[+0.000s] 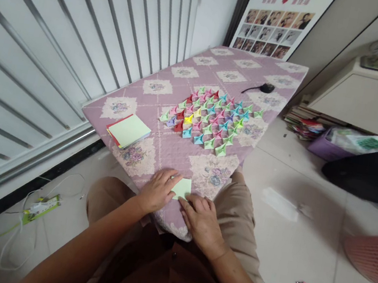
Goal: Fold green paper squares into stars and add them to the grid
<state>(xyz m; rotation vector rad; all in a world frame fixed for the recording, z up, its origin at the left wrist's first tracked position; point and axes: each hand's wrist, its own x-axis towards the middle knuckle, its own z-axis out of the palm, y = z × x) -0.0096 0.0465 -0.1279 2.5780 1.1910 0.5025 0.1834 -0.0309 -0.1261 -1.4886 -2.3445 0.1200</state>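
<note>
A small pale green paper [182, 188] lies flat on the patterned tablecloth [172, 158] at the table's near corner. On its left side rests my left hand [159, 190], fingers spread over the paper's edge. My right hand [203, 218] touches the paper's lower right edge with its fingertips, the fingers stretched out. Farther left sits a stack of square paper sheets [129, 130], light green on top with red and yellow edges showing. Beyond my hands stand rows of small folded paper pieces [209, 121] in green, red, pink, blue and yellow.
A black object with a cable [266, 88] lies at the table's far right. A white radiator [84, 34] borders the left side. On the floor are a power strip [41, 208], a pink basket [373, 257] and a black bag [366, 174].
</note>
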